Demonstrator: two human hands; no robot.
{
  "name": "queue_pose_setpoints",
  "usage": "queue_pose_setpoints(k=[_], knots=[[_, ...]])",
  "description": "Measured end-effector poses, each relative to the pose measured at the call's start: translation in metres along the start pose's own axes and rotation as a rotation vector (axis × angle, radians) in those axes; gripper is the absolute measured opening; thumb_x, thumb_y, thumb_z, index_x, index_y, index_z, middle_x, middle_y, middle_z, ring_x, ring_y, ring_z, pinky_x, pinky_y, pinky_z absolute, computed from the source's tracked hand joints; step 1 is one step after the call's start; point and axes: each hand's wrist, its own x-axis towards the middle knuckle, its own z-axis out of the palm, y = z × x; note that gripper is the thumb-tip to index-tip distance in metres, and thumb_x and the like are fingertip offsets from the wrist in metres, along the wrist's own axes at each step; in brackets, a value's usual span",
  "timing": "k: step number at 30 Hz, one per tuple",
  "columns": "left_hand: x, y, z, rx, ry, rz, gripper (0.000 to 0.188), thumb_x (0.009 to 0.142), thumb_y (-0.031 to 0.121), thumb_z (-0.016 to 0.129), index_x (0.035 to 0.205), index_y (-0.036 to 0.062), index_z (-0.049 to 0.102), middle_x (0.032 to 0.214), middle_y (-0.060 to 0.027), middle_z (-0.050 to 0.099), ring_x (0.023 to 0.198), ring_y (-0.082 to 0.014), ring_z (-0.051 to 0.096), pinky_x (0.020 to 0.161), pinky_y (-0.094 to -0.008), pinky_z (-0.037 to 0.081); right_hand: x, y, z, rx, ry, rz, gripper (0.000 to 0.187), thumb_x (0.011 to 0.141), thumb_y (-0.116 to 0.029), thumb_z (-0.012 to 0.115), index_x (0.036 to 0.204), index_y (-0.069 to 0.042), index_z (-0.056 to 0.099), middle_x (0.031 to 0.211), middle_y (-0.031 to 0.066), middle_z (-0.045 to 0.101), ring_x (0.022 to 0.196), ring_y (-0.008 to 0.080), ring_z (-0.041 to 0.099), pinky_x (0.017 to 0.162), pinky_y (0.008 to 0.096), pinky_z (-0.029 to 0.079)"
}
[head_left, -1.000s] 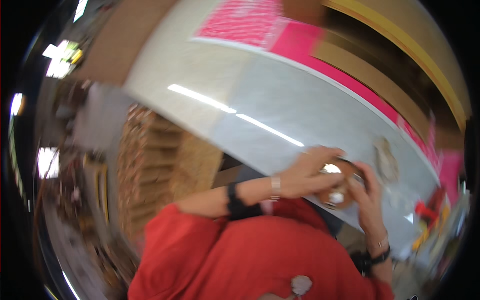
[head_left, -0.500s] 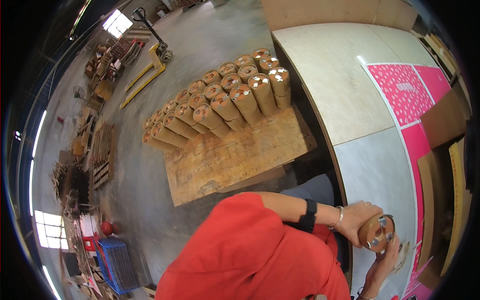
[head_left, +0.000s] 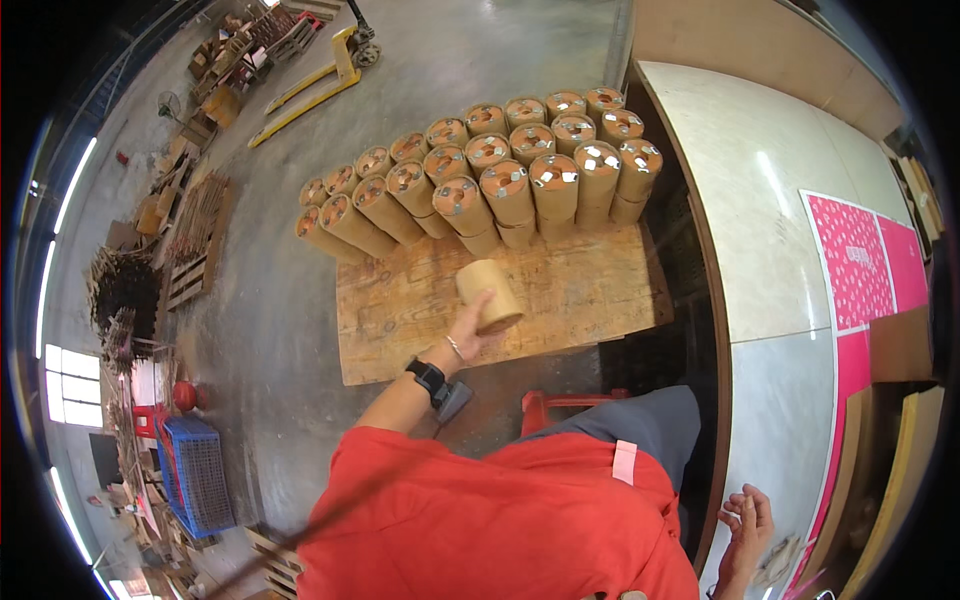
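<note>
Out ahead of the person's body, the left hand (head_left: 468,335) is stretched over a wooden pallet (head_left: 590,290), fingers wrapped round the lower side of a cardboard tube (head_left: 489,295). Tube is tan, cylindrical, tilted, held just above the bare boards, its plain end facing up toward the camera. A black wrist strap and a thin bracelet sit on that arm.

Just beyond the held tube, a block of matching tubes (head_left: 500,180) stands upright in packed rows on the far half of the pallet, each with an orange cap and small silver tabs on top. Held tube is near the front row, not touching it.

Right hand (head_left: 747,520) is low, close to the body, over the edge of a pale worktable (head_left: 760,230). Fingers loosely curled, half open, nothing clearly in it; a small dull object lies on the table just beside it, too blurred to tell.

Farther right of that hand, pink printed sheets (head_left: 865,270) lie on the table. Far left of the left hand, a blue crate (head_left: 200,470) on concrete floor; a yellow pallet jack (head_left: 310,80) well beyond the tubes.
</note>
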Motion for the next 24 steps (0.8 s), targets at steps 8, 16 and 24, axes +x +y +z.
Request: queue_pose_setpoints(k=[8,16,24], knots=[[0.090,0.044,-0.091,-0.233,0.165,-0.061,0.087,0.079,0.061,0.060,0.139,0.0060,0.028,0.137,-0.0216,0.034,0.116,-0.0347,0.047,0.089,-0.0485,0.048,0.002,-0.013,0.030,-0.145,-0.037,0.053,0.024,0.092,-0.020,0.056,0.108,-0.001,0.056,0.084,0.0052,0.061,0.073,0.0103,0.059,0.062,0.0224,0.049],[0.131,0.064,-0.105,-0.329,0.238,0.062,0.117,0.070,0.075,0.058,0.145,0.0019,0.006,0.126,-0.0335,0.035,0.112,-0.0433,0.047,0.097,-0.0509,0.042,0.004,-0.013,0.031,-0.202,-0.041,0.058,0.023,0.093,-0.020,0.056,0.106,-0.002,0.057,0.082,0.0039,0.061,0.071,0.0097,0.058,0.059,0.0234,0.048],[0.201,-0.008,-0.276,-0.352,0.092,0.271,0.090,0.082,0.054,0.062,0.142,0.0048,0.017,0.130,-0.0214,0.040,0.119,-0.0371,0.042,0.101,-0.0507,0.039,0.009,-0.027,0.033,-0.412,-0.080,-0.002,0.020,0.087,-0.015,0.060,0.094,0.003,0.064,0.079,0.0055,0.063,0.073,0.0111,0.058,0.066,0.0258,0.047]])
